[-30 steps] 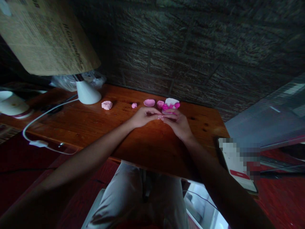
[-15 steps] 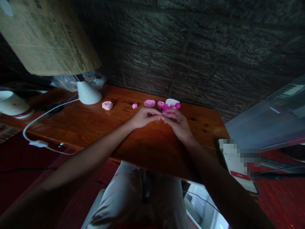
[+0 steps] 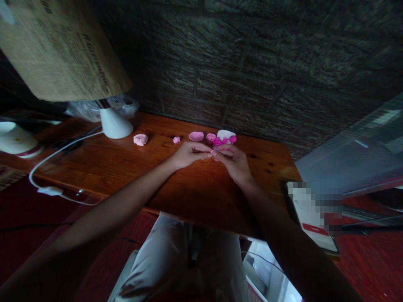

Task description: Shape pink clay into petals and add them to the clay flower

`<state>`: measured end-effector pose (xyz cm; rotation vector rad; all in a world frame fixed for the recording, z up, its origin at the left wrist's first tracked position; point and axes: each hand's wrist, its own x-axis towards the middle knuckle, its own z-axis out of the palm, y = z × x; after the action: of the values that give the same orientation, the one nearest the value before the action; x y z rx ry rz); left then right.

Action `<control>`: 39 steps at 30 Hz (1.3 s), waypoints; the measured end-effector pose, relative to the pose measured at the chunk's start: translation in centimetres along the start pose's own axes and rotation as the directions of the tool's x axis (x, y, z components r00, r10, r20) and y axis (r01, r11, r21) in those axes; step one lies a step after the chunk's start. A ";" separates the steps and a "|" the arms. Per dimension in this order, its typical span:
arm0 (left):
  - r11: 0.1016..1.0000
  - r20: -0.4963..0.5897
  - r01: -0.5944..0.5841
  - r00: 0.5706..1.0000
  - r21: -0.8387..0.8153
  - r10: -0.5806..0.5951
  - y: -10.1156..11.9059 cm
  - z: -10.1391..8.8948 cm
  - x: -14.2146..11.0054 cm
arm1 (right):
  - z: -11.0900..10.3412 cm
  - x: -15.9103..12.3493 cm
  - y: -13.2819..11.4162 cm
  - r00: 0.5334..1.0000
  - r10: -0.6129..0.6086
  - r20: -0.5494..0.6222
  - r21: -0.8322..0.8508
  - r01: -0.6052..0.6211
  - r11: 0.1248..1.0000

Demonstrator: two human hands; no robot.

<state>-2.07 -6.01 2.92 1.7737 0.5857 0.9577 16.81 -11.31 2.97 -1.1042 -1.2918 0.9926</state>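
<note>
My left hand (image 3: 188, 155) and my right hand (image 3: 234, 162) meet fingertip to fingertip above the wooden table. Between the pinched fingers of both is a small pale pink piece of modelling clay (image 3: 213, 151), mostly covered by them. Just behind stand a shallow pink clay bowl (image 3: 196, 136), a little pink clay cup shape (image 3: 210, 137) and bright magenta clay bits (image 3: 232, 139) beside a white piece (image 3: 226, 134). To the left lie a small pink clay lump (image 3: 176, 140) and a larger, paler clay lump (image 3: 140, 139).
A white lamp base (image 3: 116, 123) with a newsprint shade (image 3: 75, 54) stands at the left, its white cord (image 3: 59, 147) trailing over the front edge. Farther left is a paper cup (image 3: 19, 138). A tablet-like device (image 3: 310, 214) lies at the right edge. A stone wall (image 3: 236, 63) rises behind.
The view has shifted slightly, so the table things sit a little farther left. Both hands keep their place, and a bit more of the pink clay shows between the fingertips.
</note>
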 end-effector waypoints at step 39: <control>1.000 -0.057 -0.018 0.998 0.010 0.019 0.7 0.3 0.0 | 0.2 -0.1 0.4 0.999 -0.030 0.014 0.024 0.030 0.999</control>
<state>-1.87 -6.40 3.51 1.7675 0.6115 1.0223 16.59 -11.32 2.60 -1.0585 -1.3020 0.9929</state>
